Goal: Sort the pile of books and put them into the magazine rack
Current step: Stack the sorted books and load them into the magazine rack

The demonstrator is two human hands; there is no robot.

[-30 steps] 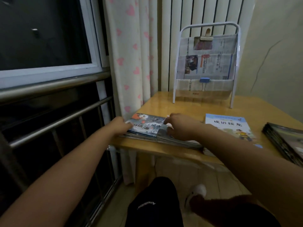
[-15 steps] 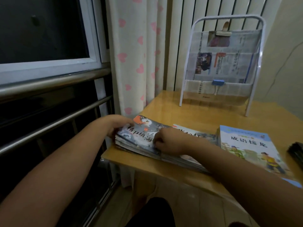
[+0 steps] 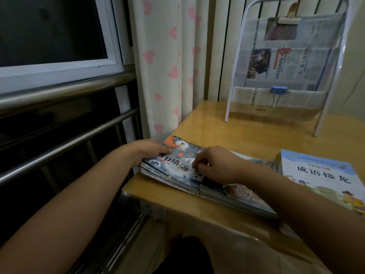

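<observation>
So the left hand (image 3: 147,153) is gripping the spine-side edge of the pile of books (image 3: 177,171), thumb lying on the top cover, fingers tucked under the edge where I can't see them. The right hand (image 3: 214,167) is now pinching the top cover's right edge with curled fingertips; half a second ago it was resting more flatly on that cover. The view is also sitting closer in than before, so everything's looking bigger.

The pile is lying at the tabletop's (image 3: 246,135) near-left corner, about 9 o'clock from the blue-covered book (image 3: 324,175), which is sitting at 3 o'clock and getting cut off by the right frame edge. The right forearm is covering the pile's right end, so I can't tell how far it's running. The magazine rack (image 3: 286,62) is standing at 12 o'clock at the back of the tabletop, newspapers in it, top rail clipped by the frame. The heart-print curtain (image 3: 167,66) is hanging at 11 o'clock.
</observation>
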